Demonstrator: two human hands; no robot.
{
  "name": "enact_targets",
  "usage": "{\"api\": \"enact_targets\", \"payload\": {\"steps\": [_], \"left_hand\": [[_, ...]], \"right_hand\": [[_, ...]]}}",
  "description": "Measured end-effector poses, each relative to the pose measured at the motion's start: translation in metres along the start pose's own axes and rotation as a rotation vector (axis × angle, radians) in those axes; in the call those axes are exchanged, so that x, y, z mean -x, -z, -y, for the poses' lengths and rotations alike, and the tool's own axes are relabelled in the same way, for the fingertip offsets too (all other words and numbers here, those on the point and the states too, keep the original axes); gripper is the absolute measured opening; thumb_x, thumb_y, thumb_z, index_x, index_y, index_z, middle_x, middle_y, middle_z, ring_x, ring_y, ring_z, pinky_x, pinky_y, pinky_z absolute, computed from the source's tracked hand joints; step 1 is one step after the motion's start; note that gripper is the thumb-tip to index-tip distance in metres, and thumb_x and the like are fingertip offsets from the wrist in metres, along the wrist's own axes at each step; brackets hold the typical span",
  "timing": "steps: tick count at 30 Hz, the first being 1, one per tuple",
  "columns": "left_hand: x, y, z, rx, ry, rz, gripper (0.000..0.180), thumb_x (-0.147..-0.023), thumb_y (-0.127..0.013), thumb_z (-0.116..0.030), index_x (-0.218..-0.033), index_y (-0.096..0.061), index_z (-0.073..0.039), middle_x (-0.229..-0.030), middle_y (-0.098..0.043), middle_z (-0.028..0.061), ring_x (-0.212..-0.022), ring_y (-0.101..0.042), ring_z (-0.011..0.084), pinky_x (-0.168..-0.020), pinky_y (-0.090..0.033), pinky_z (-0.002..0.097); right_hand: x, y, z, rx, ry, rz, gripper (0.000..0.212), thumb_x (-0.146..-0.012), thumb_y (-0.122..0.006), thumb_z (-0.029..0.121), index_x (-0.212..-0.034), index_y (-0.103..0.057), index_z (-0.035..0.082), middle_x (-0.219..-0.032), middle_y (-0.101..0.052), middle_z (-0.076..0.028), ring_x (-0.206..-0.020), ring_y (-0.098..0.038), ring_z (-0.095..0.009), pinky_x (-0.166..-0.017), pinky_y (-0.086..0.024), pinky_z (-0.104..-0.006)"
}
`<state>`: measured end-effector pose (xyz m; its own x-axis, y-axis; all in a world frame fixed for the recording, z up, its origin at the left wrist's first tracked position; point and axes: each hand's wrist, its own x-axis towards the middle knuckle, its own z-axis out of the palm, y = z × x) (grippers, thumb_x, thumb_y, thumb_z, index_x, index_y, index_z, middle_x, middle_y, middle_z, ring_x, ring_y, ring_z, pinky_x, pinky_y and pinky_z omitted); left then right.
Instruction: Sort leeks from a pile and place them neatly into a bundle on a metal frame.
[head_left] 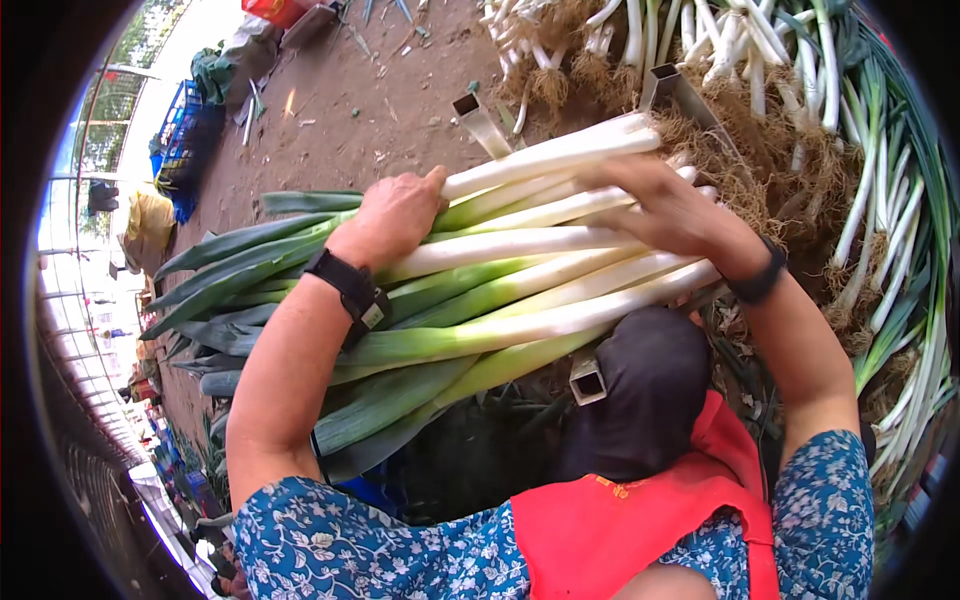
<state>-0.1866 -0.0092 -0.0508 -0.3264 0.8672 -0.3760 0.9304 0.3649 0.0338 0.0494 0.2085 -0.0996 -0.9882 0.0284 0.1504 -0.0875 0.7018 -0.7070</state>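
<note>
A thick bundle of leeks [540, 245] lies crosswise before me, dark leaves to the left and trimmed white ends to the right. My left hand [395, 215] is curled over the far side of the bundle, its fingers closed around the upper leeks where green turns to white. Above the white ends is my right hand [660, 205], slightly blurred, its fingers stretched out and apart over the stalks. It appears to touch them, though its fingertips are partly smeared. Below the bundle, square metal tube ends [588, 382] show beside my dark-covered knee [650, 385].
Untrimmed leeks with brown roots [550, 85] are heaped at the far right, and more leeks [890, 220] run down the right side. Another square metal tube [480, 125] sticks up behind the bundle. A blue crate [180, 135] and yellow sack [148, 225] stand on the dirt floor [340, 110].
</note>
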Motion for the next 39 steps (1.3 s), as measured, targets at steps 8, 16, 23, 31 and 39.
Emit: {"api": "enact_targets", "payload": {"steps": [8, 16, 23, 31, 39], "left_hand": [[-0.004, 0.013, 0.002, 0.022, -0.071, 0.005, 0.025, -0.092, -0.056, -0.026, -0.098, -0.059, -0.002, -0.093, -0.067, 0.0229, -0.092, -0.064, 0.0422, -0.078, -0.049, 0.0509], [-0.007, 0.044, -0.009, 0.014, -0.071, 0.167, 0.031, -0.091, -0.058, -0.027, -0.109, -0.064, -0.002, -0.094, -0.067, 0.0250, -0.094, -0.063, 0.0421, -0.084, -0.048, 0.0493], [-0.010, 0.062, -0.023, 0.359, 0.001, 0.229, 0.052, -0.096, -0.052, -0.044, -0.127, -0.060, -0.003, -0.114, -0.065, 0.0255, -0.110, -0.061, 0.0370, -0.094, -0.046, 0.0421], [0.008, 0.003, -0.018, -0.045, -0.093, 0.049, 0.065, -0.095, -0.056, -0.031, -0.152, -0.027, -0.017, -0.134, -0.047, 0.0222, -0.115, -0.054, 0.0418, -0.096, -0.040, 0.0580], [0.014, 0.004, -0.019, -0.075, -0.047, 0.103, 0.063, -0.097, -0.054, -0.032, -0.152, -0.026, -0.017, -0.132, -0.050, 0.0221, -0.113, -0.056, 0.0420, -0.093, -0.043, 0.0558]], "right_hand": [[0.066, 0.004, 0.035, -0.222, -0.183, 0.154, 0.046, -0.081, -0.072, 0.012, -0.124, -0.059, 0.004, -0.118, -0.061, -0.018, -0.114, -0.056, -0.037, -0.096, -0.045, -0.0429], [0.003, -0.005, 0.044, 0.351, -0.127, 0.233, 0.021, -0.078, -0.054, 0.002, -0.098, -0.058, 0.002, -0.089, -0.063, -0.014, -0.092, -0.059, -0.035, -0.080, -0.047, -0.0455], [-0.055, 0.004, -0.029, 0.636, -0.249, 0.142, 0.014, -0.078, -0.059, 0.007, -0.090, -0.067, 0.007, -0.091, -0.066, -0.011, -0.092, -0.064, -0.032, -0.080, -0.053, -0.0423], [-0.044, -0.022, -0.065, 0.422, -0.211, -0.021, 0.020, -0.079, -0.068, 0.012, -0.093, -0.061, 0.000, -0.094, -0.065, -0.021, -0.090, -0.064, -0.037, -0.078, -0.052, -0.0432], [0.065, -0.011, 0.038, -0.496, -0.177, 0.197, 0.033, -0.084, -0.068, 0.005, -0.116, -0.062, 0.003, -0.106, -0.060, -0.015, -0.100, -0.060, -0.034, -0.088, -0.048, -0.0397]]}}
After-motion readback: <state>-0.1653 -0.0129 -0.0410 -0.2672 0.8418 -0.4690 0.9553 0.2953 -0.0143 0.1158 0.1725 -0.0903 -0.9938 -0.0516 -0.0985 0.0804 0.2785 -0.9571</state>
